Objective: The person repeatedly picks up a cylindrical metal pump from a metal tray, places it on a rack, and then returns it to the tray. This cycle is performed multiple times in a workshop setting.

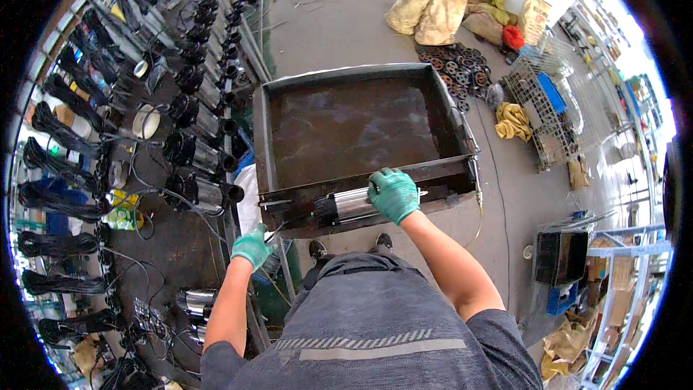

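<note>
A silver cylinder with a ribbed black end, like a pump motor (354, 204), lies on its side on the near ledge of a large metal tank (346, 182). My right hand (395, 195), in a green glove, is wrapped over the right part of the cylinder. A thin shaft sticks out past that hand on the right. My left hand (251, 246), also gloved in green, is closed at the ledge's left end, apart from the cylinder. From its fingers a slim metal tool (272, 235) points toward the ledge; its exact kind is not clear.
Dark liquid fills the tank's bottom. On the left, a bench (173, 260) carries rows of similar cylinders and coiled black cables (61, 202). Sacks (440, 14), round black parts (458, 68) and a wire cage (538, 108) stand far right. A black crate (561, 256) sits at right.
</note>
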Demonstrator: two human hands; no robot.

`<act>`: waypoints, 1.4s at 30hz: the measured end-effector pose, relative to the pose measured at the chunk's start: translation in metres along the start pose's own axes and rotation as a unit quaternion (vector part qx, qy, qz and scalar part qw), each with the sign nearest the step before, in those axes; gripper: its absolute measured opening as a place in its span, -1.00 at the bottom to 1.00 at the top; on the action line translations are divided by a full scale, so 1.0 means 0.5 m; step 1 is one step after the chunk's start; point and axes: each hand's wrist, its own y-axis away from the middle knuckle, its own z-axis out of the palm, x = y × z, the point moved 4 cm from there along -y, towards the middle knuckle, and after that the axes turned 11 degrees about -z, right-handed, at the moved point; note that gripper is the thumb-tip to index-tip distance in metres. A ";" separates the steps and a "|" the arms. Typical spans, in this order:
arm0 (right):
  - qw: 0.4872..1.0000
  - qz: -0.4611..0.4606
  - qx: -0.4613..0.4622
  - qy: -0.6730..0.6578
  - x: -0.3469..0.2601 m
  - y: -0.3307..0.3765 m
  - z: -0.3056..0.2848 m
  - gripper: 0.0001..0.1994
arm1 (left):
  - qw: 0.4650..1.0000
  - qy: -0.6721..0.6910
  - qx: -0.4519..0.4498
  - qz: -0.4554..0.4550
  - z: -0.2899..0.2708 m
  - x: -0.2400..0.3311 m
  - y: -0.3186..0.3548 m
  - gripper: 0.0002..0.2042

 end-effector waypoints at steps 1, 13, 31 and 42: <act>1.000 0.010 0.008 0.002 0.002 0.003 0.002 -0.85 | 0.998 0.046 0.030 0.036 0.004 0.015 0.009 -0.34; 0.977 0.161 -0.140 -0.012 0.175 0.077 -0.090 -0.63 | 0.990 -0.028 0.037 0.133 -0.077 0.327 0.044 -0.07; 0.962 -0.064 -0.258 0.068 0.254 0.186 0.027 -0.85 | 0.994 0.012 0.011 0.104 -0.091 0.352 0.055 -0.18; 0.628 0.331 -0.256 -0.657 0.331 0.244 0.094 -0.72 | 0.995 0.010 0.016 0.101 -0.076 0.350 0.037 -0.17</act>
